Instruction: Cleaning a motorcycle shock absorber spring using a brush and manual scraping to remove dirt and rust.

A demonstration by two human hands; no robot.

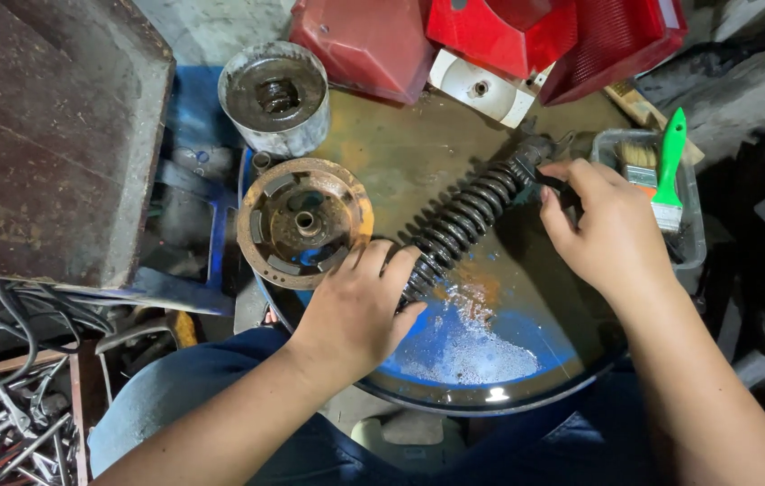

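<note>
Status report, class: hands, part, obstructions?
Left hand grips black coil-spring shock absorber low end. Right hand holds top end. Rusty round hub beside it.

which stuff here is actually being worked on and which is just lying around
In hand:
- black coil-spring shock absorber, lying on the drum top
- left hand at its lower end
- right hand at its upper end

Lying about:
- rusty round rotor
- grey cylinder
- green-handled brush in a clear tray
- red plastic covers

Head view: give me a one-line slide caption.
Both hands grip a black coil shock absorber lying on a blue drum top, left hand at its lower end, right hand at its upper.
</note>
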